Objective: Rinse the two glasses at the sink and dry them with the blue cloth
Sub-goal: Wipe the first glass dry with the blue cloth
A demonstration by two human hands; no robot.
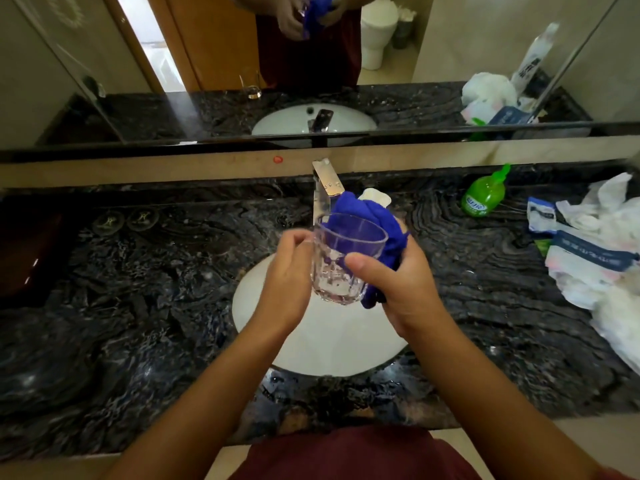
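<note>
A clear faceted glass [341, 271] is held upright above the white sink basin [311, 351]. My left hand [284, 282] grips its left side, fingers at the rim. My right hand [401, 282] holds the bunched blue cloth [377, 220] against the far and right side of the glass, with the thumb pressed on the near wall. Part of the cloth hangs below my right palm. A second glass [251, 86] shows only as a reflection in the mirror, standing on the counter; I cannot find it directly.
The chrome faucet [325, 188] stands just behind the glass. A green pump bottle [483, 197] and white plastic bags with packets [595, 258] lie on the dark marble counter [138, 306] at right. Two small round items [124, 220] sit at back left.
</note>
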